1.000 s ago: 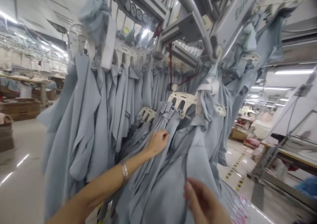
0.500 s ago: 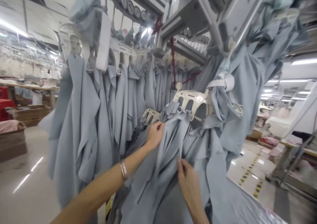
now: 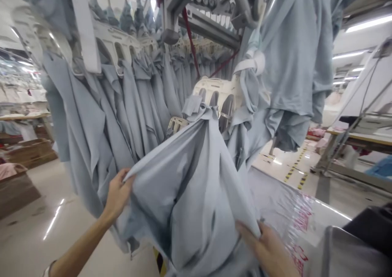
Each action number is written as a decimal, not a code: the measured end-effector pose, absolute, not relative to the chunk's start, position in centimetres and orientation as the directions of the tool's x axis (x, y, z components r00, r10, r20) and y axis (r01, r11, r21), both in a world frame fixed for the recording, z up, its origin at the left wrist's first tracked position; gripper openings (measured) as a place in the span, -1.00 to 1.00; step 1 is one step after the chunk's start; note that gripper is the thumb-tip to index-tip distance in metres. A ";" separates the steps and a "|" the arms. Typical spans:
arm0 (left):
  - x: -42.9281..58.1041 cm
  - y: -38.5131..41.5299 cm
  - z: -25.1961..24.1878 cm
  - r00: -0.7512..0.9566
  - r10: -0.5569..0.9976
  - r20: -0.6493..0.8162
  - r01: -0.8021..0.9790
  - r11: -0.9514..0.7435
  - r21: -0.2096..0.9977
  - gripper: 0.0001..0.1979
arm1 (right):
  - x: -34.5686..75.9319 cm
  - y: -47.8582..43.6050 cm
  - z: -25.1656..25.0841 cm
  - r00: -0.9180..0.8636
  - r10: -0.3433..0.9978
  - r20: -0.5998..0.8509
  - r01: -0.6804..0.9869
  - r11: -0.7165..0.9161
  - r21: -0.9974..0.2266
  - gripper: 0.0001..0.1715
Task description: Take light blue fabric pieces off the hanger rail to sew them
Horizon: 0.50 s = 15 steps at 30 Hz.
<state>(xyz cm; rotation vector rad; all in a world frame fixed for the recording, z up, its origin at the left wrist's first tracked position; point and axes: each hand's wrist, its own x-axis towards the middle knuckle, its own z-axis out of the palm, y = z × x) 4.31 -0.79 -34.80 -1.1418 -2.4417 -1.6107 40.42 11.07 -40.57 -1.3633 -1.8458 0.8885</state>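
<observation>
A light grey-blue garment piece (image 3: 196, 175) hangs from a cream plastic hanger clamp (image 3: 216, 91) in front of me, its cloth spread wide between my hands. My left hand (image 3: 119, 191) pinches the cloth's left edge, fingers closed. Lower on the right, my right hand (image 3: 265, 242) grips the opposite edge, slightly blurred, with its thumb over the fabric. The top of the piece stays bunched at the clamp. To the right of that clamp hangs more grey-blue cloth with a white strap (image 3: 249, 65) around it.
Rows of similar grey-blue pieces (image 3: 92, 105) hang on clamps at left and behind. A metal rail frame (image 3: 211, 24) runs overhead. At lower right is a plastic-covered table (image 3: 275, 203) with red print. Brown boxes (image 3: 30, 152) stand on the floor at left.
My hands have moved apart, the left one left and down, the right one right and down, stretching the garment piece open. The view has shifted closer and lower.
</observation>
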 end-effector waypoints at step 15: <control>3.9 -6.8 -32.7 -0.666 0.696 0.268 0.611 0.305 0.730 -0.50 | 36.0 9.7 -39.9 -0.183 0.925 0.333 0.602 0.374 -0.706 -0.39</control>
